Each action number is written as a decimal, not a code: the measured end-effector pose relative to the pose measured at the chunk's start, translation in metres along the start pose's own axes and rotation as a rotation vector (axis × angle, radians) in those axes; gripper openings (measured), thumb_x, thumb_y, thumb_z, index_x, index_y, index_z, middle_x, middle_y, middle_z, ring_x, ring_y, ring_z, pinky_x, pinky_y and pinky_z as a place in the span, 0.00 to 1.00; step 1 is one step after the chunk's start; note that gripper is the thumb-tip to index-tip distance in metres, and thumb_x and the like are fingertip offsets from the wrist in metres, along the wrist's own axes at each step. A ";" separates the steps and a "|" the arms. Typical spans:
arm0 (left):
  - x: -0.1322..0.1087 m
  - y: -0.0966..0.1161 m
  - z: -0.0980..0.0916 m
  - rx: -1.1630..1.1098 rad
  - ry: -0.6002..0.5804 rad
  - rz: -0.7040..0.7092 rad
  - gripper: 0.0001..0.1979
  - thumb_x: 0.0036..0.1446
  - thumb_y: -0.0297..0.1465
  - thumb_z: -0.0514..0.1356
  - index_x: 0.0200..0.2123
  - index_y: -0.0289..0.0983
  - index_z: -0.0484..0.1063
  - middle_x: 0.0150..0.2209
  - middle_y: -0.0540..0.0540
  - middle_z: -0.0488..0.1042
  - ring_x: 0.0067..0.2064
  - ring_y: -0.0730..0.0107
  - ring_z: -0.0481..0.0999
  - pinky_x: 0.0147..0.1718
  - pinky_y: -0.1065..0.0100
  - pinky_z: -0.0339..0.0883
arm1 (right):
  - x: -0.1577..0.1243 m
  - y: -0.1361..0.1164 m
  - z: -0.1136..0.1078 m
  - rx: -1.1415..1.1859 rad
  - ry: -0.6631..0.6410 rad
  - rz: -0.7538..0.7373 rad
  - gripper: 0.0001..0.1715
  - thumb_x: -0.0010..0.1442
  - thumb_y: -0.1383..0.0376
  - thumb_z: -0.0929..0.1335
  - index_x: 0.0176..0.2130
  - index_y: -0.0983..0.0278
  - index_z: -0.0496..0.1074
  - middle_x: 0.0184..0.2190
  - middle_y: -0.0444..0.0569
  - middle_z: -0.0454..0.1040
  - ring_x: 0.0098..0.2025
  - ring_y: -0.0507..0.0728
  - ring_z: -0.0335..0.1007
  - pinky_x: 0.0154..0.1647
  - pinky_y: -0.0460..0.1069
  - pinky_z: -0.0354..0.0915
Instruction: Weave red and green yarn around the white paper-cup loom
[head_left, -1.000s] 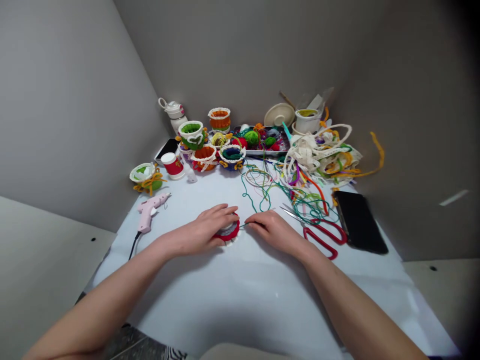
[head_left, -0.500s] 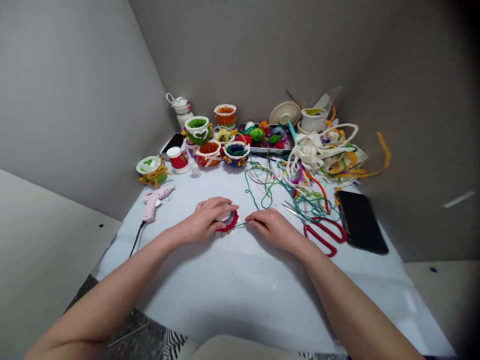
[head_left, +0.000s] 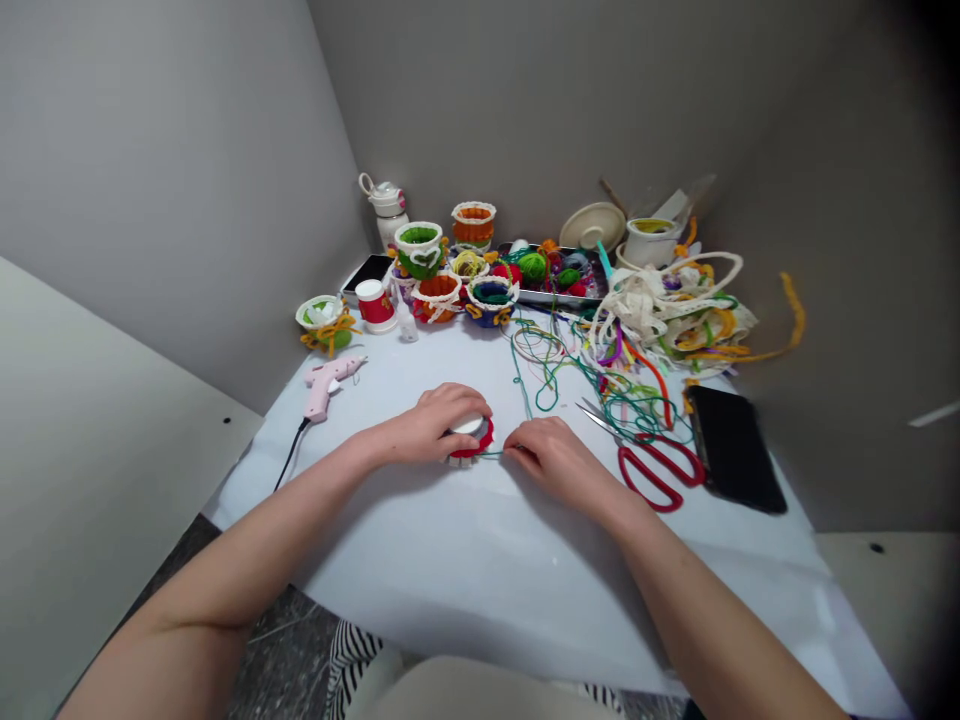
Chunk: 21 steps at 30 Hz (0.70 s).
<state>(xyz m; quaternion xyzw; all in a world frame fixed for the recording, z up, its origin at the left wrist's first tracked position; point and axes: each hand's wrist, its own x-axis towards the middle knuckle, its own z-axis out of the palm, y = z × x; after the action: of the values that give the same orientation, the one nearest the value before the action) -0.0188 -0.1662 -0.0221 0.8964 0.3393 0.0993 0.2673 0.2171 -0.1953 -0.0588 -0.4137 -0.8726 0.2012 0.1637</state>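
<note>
Right hand (head_left: 555, 456) pinches green yarn (head_left: 493, 453), left hand (head_left: 441, 423) grips a red-ringed piece (head_left: 484, 438); tangled strands (head_left: 643, 408) toward the right edge of the worktop (head_left: 450, 540) could snag it

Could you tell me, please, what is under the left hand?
A round piece with a white top and a red band shows. The hand covers its left side, so that part cannot be seen.

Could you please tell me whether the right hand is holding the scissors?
No, the right hand pinches green yarn, while the scissors lie on the table.
</note>
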 end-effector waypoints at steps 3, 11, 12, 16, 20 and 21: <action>0.007 -0.006 -0.004 -0.031 -0.073 0.114 0.22 0.61 0.37 0.56 0.57 0.43 0.62 0.58 0.42 0.66 0.61 0.57 0.61 0.61 0.51 0.53 | -0.007 -0.010 0.003 -0.010 -0.035 0.010 0.11 0.64 0.69 0.64 0.34 0.63 0.76 0.30 0.47 0.77 0.34 0.54 0.71 0.44 0.51 0.57; 0.007 -0.011 -0.006 0.033 -0.055 0.106 0.25 0.60 0.32 0.55 0.61 0.45 0.62 0.62 0.39 0.59 0.64 0.54 0.58 0.60 0.53 0.55 | -0.015 -0.017 0.016 0.006 -0.014 0.026 0.10 0.64 0.69 0.64 0.34 0.63 0.74 0.30 0.46 0.77 0.35 0.54 0.71 0.45 0.52 0.56; 0.005 -0.012 -0.005 0.055 -0.053 0.099 0.25 0.60 0.31 0.55 0.61 0.46 0.62 0.60 0.40 0.62 0.63 0.54 0.58 0.60 0.52 0.54 | -0.015 -0.016 0.018 0.009 -0.009 0.026 0.10 0.65 0.68 0.64 0.35 0.63 0.74 0.30 0.46 0.77 0.36 0.54 0.71 0.45 0.52 0.56; 0.002 -0.014 -0.007 0.046 -0.080 0.116 0.28 0.59 0.27 0.54 0.62 0.47 0.60 0.61 0.43 0.63 0.64 0.56 0.59 0.61 0.51 0.53 | -0.014 -0.017 0.022 0.010 0.009 0.014 0.08 0.65 0.67 0.65 0.35 0.62 0.74 0.31 0.46 0.77 0.36 0.54 0.70 0.45 0.51 0.55; 0.000 -0.016 -0.010 -0.080 -0.167 0.248 0.31 0.56 0.22 0.54 0.63 0.43 0.59 0.63 0.44 0.62 0.65 0.62 0.58 0.63 0.56 0.53 | -0.016 -0.023 0.027 0.004 0.055 -0.013 0.07 0.65 0.67 0.65 0.37 0.63 0.73 0.29 0.46 0.75 0.36 0.55 0.68 0.44 0.51 0.55; 0.000 -0.016 -0.010 -0.107 -0.184 0.265 0.31 0.56 0.21 0.54 0.62 0.42 0.59 0.64 0.43 0.62 0.66 0.63 0.57 0.64 0.57 0.53 | -0.017 -0.024 0.029 0.003 0.071 -0.020 0.07 0.65 0.67 0.65 0.37 0.63 0.73 0.29 0.46 0.75 0.35 0.55 0.68 0.44 0.51 0.55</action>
<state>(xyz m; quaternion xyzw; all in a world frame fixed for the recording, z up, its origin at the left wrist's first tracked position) -0.0311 -0.1521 -0.0223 0.9232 0.1863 0.0690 0.3290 0.1980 -0.2287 -0.0741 -0.4117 -0.8700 0.1864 0.1972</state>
